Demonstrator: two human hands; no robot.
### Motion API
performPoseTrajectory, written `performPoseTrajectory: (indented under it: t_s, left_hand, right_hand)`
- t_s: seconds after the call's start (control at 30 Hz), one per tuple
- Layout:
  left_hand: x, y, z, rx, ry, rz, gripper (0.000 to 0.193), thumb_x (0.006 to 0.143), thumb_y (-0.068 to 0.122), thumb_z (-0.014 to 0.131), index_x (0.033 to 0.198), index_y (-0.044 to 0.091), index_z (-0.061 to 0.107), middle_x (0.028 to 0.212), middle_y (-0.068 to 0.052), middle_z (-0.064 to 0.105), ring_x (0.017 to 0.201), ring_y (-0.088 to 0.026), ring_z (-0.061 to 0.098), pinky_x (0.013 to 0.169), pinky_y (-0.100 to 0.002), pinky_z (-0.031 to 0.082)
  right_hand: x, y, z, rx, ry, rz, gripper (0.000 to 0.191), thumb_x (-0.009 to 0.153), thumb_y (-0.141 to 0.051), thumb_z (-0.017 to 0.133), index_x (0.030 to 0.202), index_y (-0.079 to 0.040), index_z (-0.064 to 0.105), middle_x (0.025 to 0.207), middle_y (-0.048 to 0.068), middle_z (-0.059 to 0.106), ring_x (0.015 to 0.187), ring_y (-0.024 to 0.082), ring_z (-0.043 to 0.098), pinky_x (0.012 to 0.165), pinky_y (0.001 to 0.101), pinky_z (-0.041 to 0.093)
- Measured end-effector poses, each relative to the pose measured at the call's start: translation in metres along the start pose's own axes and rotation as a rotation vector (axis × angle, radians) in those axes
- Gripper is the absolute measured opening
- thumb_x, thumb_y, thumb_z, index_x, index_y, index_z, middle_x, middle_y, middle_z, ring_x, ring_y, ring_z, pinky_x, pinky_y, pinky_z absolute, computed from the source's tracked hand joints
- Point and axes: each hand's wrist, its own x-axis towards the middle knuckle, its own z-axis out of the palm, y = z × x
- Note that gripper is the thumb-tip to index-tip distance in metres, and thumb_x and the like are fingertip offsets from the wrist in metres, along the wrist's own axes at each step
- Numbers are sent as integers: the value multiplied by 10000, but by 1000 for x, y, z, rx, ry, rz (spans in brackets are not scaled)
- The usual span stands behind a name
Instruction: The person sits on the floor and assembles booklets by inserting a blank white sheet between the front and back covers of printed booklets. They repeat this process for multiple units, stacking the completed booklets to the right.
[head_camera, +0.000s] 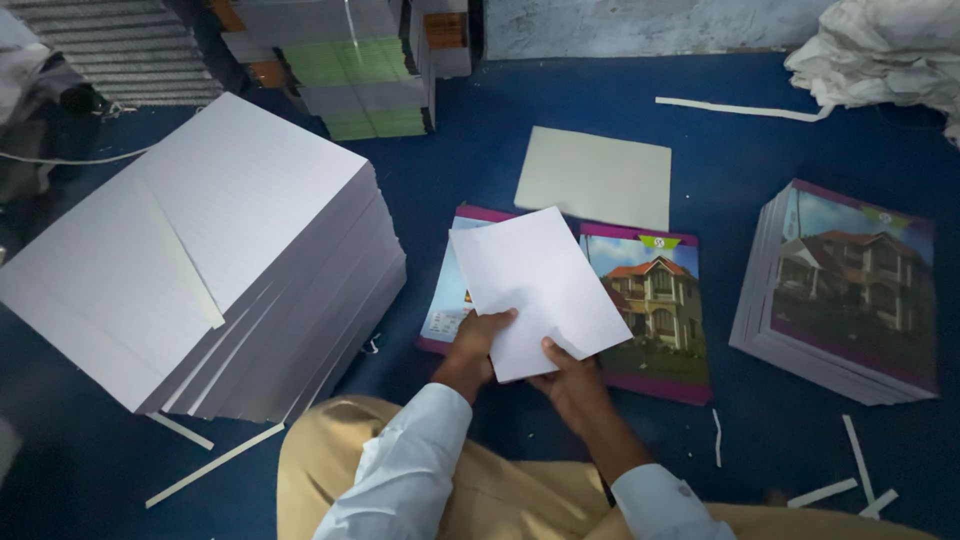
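The bundle of blank white sheets (540, 285) was plain, flat and tilted, held just above an open printed cover (640, 310) showing a house with purple borders, which lay on the blue floor (740, 130). The left hand (480, 340) and right hand (570, 380) gripped its lower edge, fingers clamped on the paper. A tall stack of ruled white paper (210, 250) stood to the left, a pile of matching covers (850, 290) to the right, and a cream sheet (597, 177) beyond
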Motion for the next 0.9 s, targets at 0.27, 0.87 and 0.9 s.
performPoseTrajectory:
  t_s: [0.27,0.87,0.9]
  left_hand:
    - [23,-2,-24,65,91,-71,570,852,43,731,1371,-56,518,1209,-252,674,1061,-386,697,910,-501,603]
    - [18,4,-34,121,-3,-51,659,798,17,723,1419,2,505,1243,-210,667,1126,-383,660,951,-479,566]
    - [16,5,-33,123,2,-72,655,804,20,728,1420,-7,506,1249,-221,664,1130,-393,657,949,-482,565]
  right_hand:
    - [-10,-5,5,-30,34,155,619,860,-334,750,1357,-42,525,1191,131,640,1079,292,670,896,453,609]
    - [-13,-125,-73,-1240,96,269,540,738,-494,781,1127,-119,778,938,143,789,764,299,739,632,431,617]
    - [-17,-132,-78,-1434,161,224,536,761,-517,778,1101,-103,786,959,157,784,802,306,746,686,428,610]
